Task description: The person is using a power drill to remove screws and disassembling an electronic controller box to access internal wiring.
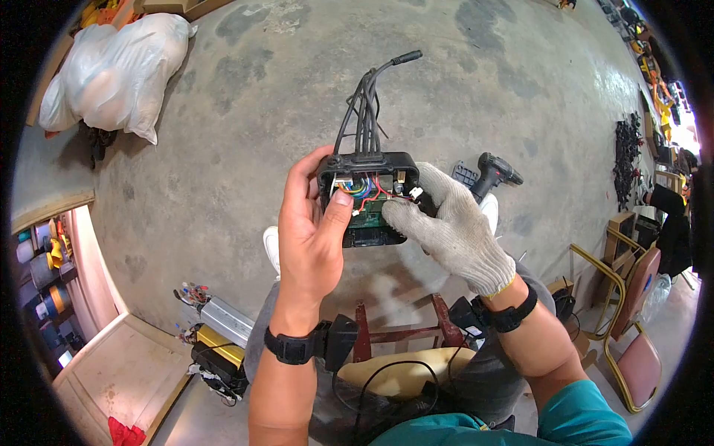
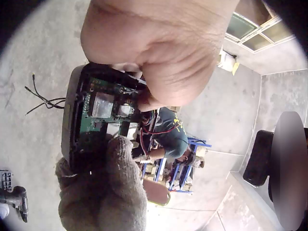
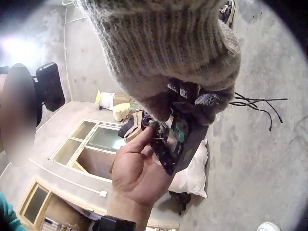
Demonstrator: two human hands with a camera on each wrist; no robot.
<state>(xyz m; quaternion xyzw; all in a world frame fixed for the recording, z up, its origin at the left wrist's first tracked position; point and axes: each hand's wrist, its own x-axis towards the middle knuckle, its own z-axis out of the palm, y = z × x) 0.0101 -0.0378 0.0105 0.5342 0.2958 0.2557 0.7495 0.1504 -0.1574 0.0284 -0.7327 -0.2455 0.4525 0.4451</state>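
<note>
Between both hands is a black plastic controller box (image 1: 401,160), its open side facing up. Inside it lie a green circuit board (image 2: 86,126) and thin coloured wires (image 1: 370,189). Black cables (image 1: 366,119) run out of its far side, the longest ending in a round plug. My bare left hand (image 1: 309,230) grips the left side, thumb over the wires at the rim. Wearing a knitted grey glove, my right hand (image 1: 454,223) holds the right side, thumb over the board. A small white connector (image 1: 416,192) shows close to the gloved fingers.
A cordless drill (image 1: 494,175) stands on the concrete floor beyond my right foot. Below the box is a wooden stool (image 1: 398,336). Metal-cased units (image 1: 227,320) lie at the lower left, a stuffed white sack (image 1: 123,70) at the far left. Chairs (image 1: 638,364) stand at the right.
</note>
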